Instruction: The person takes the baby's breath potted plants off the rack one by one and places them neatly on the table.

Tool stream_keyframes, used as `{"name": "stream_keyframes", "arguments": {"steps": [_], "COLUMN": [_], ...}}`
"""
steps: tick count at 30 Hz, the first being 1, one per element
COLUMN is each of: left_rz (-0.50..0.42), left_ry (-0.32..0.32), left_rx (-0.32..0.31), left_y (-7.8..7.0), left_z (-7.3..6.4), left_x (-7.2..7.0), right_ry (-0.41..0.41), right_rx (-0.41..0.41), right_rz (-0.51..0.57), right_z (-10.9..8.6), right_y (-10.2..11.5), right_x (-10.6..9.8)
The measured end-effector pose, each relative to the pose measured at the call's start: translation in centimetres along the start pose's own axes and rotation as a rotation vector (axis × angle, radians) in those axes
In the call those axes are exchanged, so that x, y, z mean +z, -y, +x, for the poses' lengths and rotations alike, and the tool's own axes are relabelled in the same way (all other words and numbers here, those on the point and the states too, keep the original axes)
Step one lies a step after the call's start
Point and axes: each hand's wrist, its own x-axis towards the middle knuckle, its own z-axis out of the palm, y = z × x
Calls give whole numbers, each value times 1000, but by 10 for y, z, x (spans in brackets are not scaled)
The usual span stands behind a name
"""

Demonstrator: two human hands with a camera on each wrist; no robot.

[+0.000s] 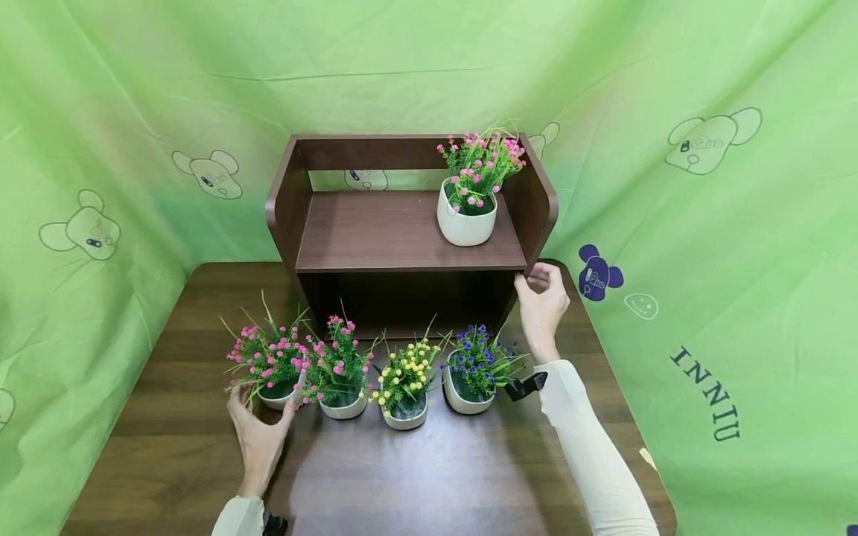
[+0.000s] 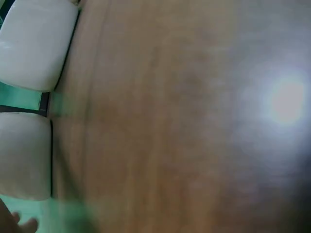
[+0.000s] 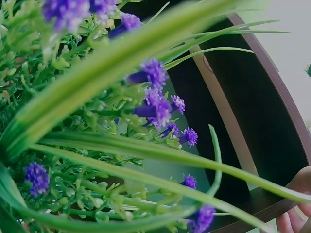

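Five potted flowering plants are arranged at a two-tier brown wooden shelf unit standing on a wood-grain table. The left hand is placed at the leftmost pink-flowered plant, with the thumb before the pot and the fingers at its left side; whether the pot is actually grasped or merely flanked cannot be told. This plant is set on the table, in front of the unit's left side. The unit's right side panel is pinched by the right hand, the thumb being laid at the front edge and the fingers bent at the outer face. Between the hands, a second pink-flowered plant, a yellow-flowered plant and a blue-violet-flowered plant are aligned from left to right, all in white pots. Another pink-flowered plant is borne by the upper tier, near its right end. The table is surrounded by green cloth printed with cartoon heads. White sleeves are worn on both arms.
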Motion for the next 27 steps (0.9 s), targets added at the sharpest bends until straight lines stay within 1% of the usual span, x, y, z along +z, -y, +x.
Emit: {"name": "stream_keyframes", "arguments": {"steps": [3, 5, 7, 9, 11, 13, 15, 17, 19, 22, 27], "left_rz": [-47, -72, -99, -114, -134, -147, -158, -169, -170, -159, -147], "left_ry": [-145, -246, -331, -397, -442, -472, -472, -439, -392, -330, -279], "left_rx": [85, 133, 175, 222, 275, 315, 343, 353, 355, 362, 369], "left_y": [-6, -16, -33, -55, -79, -96, -110, -118, -125, -132, -139], "left_z": [-1, 3, 9, 17, 25, 32, 39, 43, 45, 46, 46], "left_x": [-5, -8, -10, -12, -13, -14, -14, -15, -16, -15, -13], "right_ry": [4, 3, -1, -2, 0, 4, 4, 5, 5, 4, 2], "right_rx": [-5, -5, -4, -2, 2, 1, 1, -4, -9, -13, -17], "right_rz": [-5, -3, 0, 3, 5, 8, 10, 16, 20, 23, 25], "right_z": [0, -1, -1, -1, -1, -1, 0, 0, 0, 0, 0], "right_y": [1, 2, 2, 2, 2, 2, 1, 0, 0, 0, 0], "right_x": [0, 0, 0, 0, 0, 0, 0, 0, 0, 0, 0]}}
